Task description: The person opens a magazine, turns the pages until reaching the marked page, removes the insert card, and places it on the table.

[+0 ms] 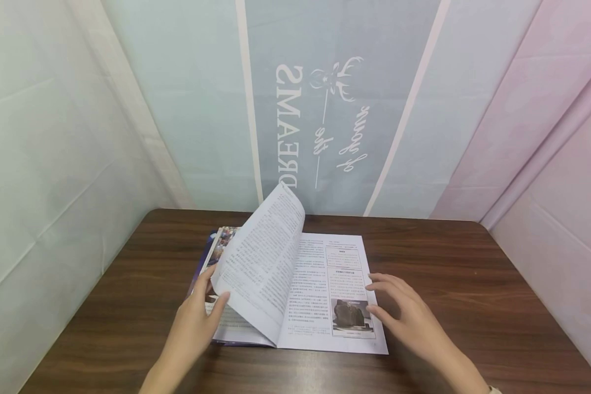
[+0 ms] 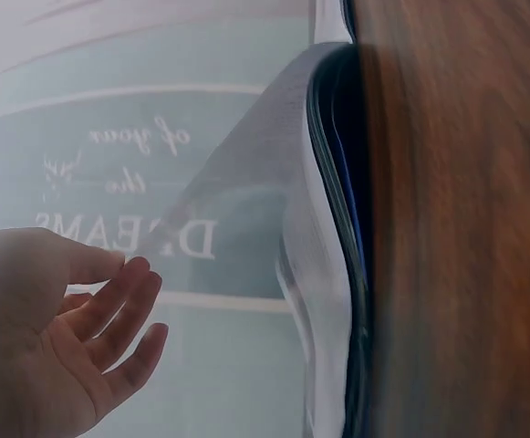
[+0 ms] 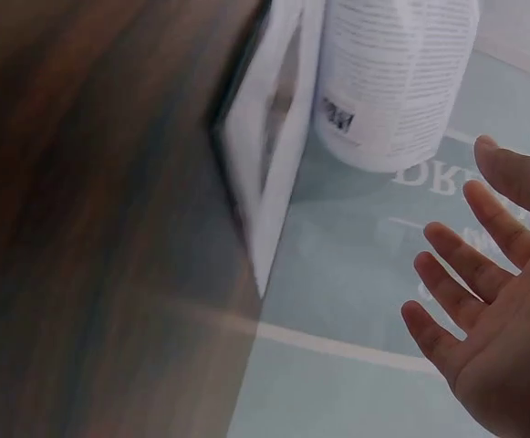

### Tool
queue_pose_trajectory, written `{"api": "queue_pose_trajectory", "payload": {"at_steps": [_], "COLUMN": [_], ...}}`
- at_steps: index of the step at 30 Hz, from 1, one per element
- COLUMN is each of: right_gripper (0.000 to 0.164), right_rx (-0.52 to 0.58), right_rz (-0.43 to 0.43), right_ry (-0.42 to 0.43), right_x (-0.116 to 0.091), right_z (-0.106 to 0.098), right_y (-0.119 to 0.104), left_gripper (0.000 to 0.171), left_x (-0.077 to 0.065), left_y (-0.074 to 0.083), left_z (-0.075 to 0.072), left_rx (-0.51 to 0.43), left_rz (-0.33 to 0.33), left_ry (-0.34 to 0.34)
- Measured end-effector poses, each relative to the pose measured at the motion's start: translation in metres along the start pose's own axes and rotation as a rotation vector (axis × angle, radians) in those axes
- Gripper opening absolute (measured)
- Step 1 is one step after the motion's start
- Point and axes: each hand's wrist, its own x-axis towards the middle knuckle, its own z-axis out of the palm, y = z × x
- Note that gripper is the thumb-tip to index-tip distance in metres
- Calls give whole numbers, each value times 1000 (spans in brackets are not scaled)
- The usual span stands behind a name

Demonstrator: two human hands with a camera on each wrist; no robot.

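Observation:
An open magazine (image 1: 320,334) lies on the table, with printed text and a boxed photo on its right page. One page (image 1: 261,262) stands lifted and curved over the left side. My left hand (image 1: 197,312) pinches this page at its left edge, thumb in front and fingers behind. In the left wrist view, the left hand (image 2: 91,319) has its thumb and index finger together at the blurred page. My right hand (image 1: 409,312) is at the right page's outer edge, fingers spread and holding nothing. The right wrist view shows that hand (image 3: 493,283) with its palm turned up beside the magazine (image 3: 246,164).
The dark wooden table (image 1: 473,284) extends around the magazine. Behind it hangs a cloth backdrop (image 1: 345,137) with mirrored lettering and a deer head. Pale cloth walls (image 1: 54,137) stand on both sides. A stack of pages and a purple cover edge (image 1: 204,257) show at the left.

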Motion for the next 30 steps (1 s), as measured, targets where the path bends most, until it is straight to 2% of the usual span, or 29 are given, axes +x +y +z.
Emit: {"api": "queue_pose_trajectory", "payload": {"at_steps": [5,13,19,26,30], "right_gripper": [39,37,41,44,49], "right_rx": [-51,-102,-109,-75,-74], "right_rz": [27,19,-35,10,-9], "right_ry": [-44,-154,-208,-319,-357], "right_x": [-7,-17,-23,-27,-27], "right_z": [-2,-5,-5,-4,-3], "right_y": [10,27,36,46,50], "left_gripper": [62,65,71,74,70], "left_x": [-3,-6,-6,-3,-2], "left_y": [-11,-26,-38,-51,-61], "left_z": [-6,-20,-27,-29,-30], "left_rx": [2,61,126,210,235], "left_rz": [-48,-63,-106,-127,-135], "left_ry": [-19,-23,-118,-237,-291]}}
